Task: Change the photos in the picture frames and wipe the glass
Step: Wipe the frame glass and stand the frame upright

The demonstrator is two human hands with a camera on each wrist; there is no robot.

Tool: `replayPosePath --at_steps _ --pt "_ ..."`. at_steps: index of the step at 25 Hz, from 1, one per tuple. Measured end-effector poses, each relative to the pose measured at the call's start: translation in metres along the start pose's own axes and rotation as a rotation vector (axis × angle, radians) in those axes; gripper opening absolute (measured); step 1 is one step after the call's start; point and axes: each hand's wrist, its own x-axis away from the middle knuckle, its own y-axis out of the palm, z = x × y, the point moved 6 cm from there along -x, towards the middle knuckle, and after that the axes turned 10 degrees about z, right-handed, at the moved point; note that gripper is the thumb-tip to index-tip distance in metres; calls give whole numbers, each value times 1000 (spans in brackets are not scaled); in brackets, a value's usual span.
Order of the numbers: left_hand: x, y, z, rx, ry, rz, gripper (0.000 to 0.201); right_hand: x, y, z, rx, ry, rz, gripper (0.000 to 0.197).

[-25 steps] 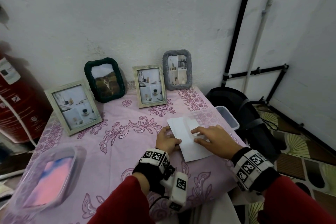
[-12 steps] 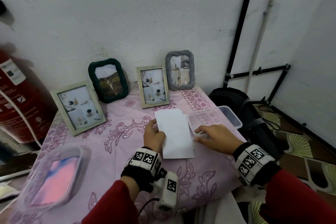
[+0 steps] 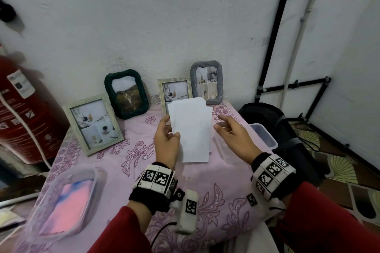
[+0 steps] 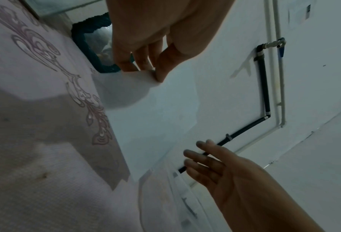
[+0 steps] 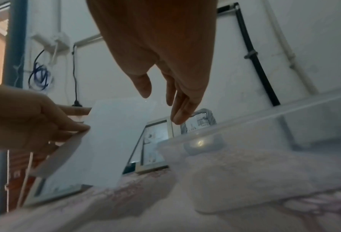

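Lifted off the counter [image 3: 131,150] since a second ago, the white photo prints [image 3: 192,129] now stand pinched in the left hand [image 3: 166,141] fingers. Just right of them, the right hand [image 3: 234,135] hovers with fingers loosely spread, touching nothing.

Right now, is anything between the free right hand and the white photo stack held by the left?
Nothing visible. The right hand hangs open just beside the photo stack, which the left hand pinches above the table; only open air separates them.
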Motion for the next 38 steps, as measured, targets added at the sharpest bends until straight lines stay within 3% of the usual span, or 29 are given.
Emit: replayPosePath --at_steps 3,5,11,17,23,27,32,38 --pt "4 13 10 74 21 -48 56 -1 14 -11 -256 53 -101 39" --pt "6 25 14 104 21 -81 55 -2 11 -18 -345 22 -61 36" --pt "20 78 20 114 21 -346 76 -20 -31 -28 -345 -74 118 27" --pt "35 125 5 104 -42 -540 82 -29 -69 4 -283 -7 185 30" --pt "37 120 -22 -385 9 -495 74 -21 -75 53 -172 172 154 32" --pt "41 114 -29 -307 -79 -502 74 -24 -69 57 -11 143 100 44" --pt "40 108 -32 -278 -118 -495 78 -27 -66 60 292 91 114 36" --pt "26 88 -40 -298 -135 -409 72 -26 -51 52 310 46 126 42"
